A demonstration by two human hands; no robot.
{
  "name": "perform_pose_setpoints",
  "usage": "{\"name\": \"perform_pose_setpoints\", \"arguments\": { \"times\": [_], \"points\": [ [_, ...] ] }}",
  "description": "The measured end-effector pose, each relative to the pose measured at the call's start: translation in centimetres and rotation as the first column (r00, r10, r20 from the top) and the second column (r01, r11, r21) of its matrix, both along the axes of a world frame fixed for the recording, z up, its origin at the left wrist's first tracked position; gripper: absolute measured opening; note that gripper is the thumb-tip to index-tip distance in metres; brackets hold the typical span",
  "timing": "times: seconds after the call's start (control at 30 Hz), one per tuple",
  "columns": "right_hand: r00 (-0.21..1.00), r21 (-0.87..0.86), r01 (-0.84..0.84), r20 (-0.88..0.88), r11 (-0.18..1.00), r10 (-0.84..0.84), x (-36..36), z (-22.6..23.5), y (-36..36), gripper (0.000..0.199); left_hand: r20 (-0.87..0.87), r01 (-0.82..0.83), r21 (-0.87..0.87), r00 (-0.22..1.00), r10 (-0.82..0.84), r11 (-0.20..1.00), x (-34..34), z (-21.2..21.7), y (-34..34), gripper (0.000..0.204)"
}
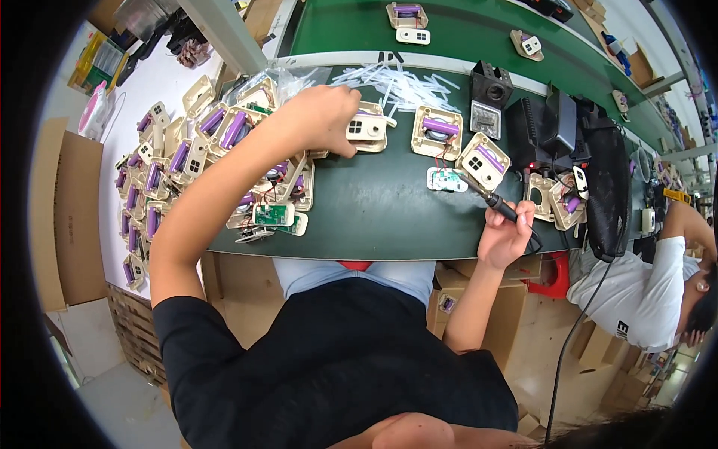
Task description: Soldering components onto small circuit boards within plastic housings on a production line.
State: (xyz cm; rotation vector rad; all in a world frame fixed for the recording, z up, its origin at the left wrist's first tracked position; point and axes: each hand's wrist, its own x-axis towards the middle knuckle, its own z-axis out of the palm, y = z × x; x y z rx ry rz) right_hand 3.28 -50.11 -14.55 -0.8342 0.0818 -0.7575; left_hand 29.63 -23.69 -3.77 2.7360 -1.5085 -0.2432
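Observation:
My left hand [323, 116] reaches forward over the dark green mat and grips a beige plastic housing [366, 128] with a white buttoned part. My right hand [507, 236] holds a black soldering iron [495, 201] near the table's front edge; its tip points at a small white-and-green circuit board [446, 179]. Beside that board lies an open beige housing with a purple battery [483, 161], and another one [438, 130] sits farther back.
A heap of beige housings with purple batteries [168, 161] fills the left side. Clear plastic strips [396, 82] lie at the back, next to a black soldering stand [489, 93]. A green conveyor [464, 34] carries more housings. Another person in a white shirt [643, 288] sits at right.

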Motion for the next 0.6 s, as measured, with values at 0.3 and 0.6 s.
{"name": "perform_pose_setpoints", "arguments": {
  "times": [0.3,0.6],
  "points": [
    [0.999,-0.022,-0.04,0.008,0.999,0.041,0.3,0.0,0.0,0.015,-0.15,-0.06,-0.159,0.988,0.036,0.985,-10.9,-1.6,1.4,0.078],
    [0.996,-0.009,-0.081,0.023,0.997,0.081,0.2,-0.1,-0.3,0.015,-0.254,-0.083,-0.513,0.965,-0.06,0.854,-11.7,-4.2,2.9,0.049]
  ]
}}
